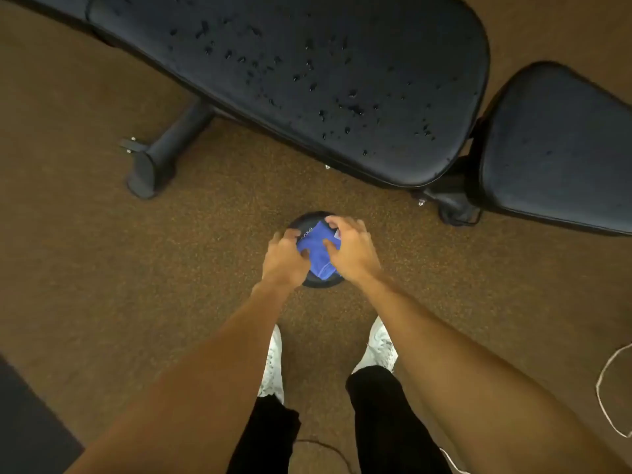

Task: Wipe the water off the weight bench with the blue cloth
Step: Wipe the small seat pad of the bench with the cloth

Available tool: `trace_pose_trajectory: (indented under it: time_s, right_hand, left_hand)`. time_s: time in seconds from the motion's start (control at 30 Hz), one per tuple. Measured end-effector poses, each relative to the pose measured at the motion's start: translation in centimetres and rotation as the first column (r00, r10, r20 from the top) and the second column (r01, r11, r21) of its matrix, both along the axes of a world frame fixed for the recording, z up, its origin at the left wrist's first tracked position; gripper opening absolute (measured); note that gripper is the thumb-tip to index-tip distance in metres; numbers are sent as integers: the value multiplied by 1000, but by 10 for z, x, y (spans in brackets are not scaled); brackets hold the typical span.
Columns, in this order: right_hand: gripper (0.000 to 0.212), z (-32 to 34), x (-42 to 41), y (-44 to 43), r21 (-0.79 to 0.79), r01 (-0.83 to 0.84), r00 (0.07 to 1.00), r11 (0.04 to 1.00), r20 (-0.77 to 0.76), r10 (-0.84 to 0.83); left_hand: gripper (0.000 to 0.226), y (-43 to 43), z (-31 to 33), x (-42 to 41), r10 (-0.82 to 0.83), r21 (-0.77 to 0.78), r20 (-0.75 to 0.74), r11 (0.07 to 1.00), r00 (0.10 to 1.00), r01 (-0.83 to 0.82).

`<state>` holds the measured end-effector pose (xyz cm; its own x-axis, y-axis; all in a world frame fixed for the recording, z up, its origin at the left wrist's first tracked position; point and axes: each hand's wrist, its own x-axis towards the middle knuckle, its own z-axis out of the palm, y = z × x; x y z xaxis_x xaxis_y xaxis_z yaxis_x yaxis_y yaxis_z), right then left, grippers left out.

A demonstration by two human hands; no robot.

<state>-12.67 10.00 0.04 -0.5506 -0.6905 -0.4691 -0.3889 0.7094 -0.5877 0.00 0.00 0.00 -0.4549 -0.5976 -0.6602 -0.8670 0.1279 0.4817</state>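
1. I saw the left hand [285, 258] curled at the blue cloth [316, 248]; I could not tell whether it grasped.
2. The cloth hid most of a near black disc [303, 223].
3. The right hand [352, 251] clutched the cloth's far corner.
4. The wet weight bench [307, 80] ran out of view, far.

Dim, warm light tints the floor [102, 254] orange, water beads [345, 107] glint on the bench pad [427, 46] toward twelve o'clock, and wide-angle distortion bends the edges.

Head-worn view, facing down, weight bench [307, 80] ahead
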Motion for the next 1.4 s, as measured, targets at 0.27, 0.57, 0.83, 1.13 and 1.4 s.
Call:
trace_pose_trajectory:
  time_s: [0.27,0.57,0.83,1.13,1.4]
  right_hand:
    - [44,-20,3,-7,162,-14,999,987,-41,21]
    - [29,5,4,19,156,-4,1000,988,27,0]
    - [18,91,6,58,-7,318,911,948,279,-304]
    - [23,199,4,114,-279,727,686,627,315,-656]
    - [19,253,-34,189,-455,733,640,505,211,-739]
  left_hand:
    - [40,1,-20,-2,-6,-17,73,1000,997,7]
    - [24,7,10,8,-25,18,-25,1000,999,26]
    - [20,13,95,-7,113,204,-176,976,978,-76]
    - [39,58,189,-65,66,341,-306,939,950,44]
    - [30,130,237,-142,-14,296,-416,943,909,150]
